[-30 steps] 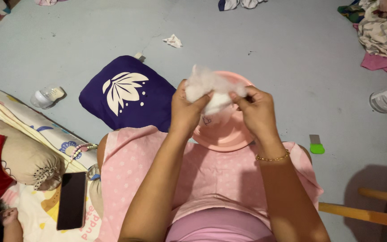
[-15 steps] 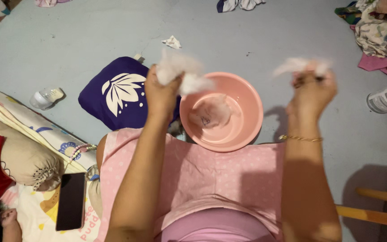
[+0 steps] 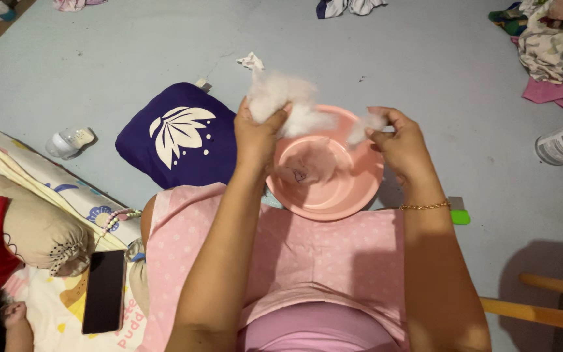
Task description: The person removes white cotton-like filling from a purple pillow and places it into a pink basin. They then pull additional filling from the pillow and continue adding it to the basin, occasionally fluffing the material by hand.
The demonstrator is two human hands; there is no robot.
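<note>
Pulling white stuffing apart over a pink basin.

Left hand [image 3: 255, 133] closed around a clump of stuffing [image 3: 281, 98], raised above the basin [image 3: 360, 189] rim; right hand [image 3: 402, 146] pinching a small tuft [image 3: 366, 130] between thumb and fingertips, palm down, over the far side. Loose wisps likely to drift onto the floor [image 3: 425, 58] if tugged apart too briskly.

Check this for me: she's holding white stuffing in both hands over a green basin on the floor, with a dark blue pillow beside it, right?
Not quite: the basin is pink, not green, as the head view shows. The rest holds: the left hand and right hand each hold white stuffing over it, with the dark blue pillow beside it.
</note>
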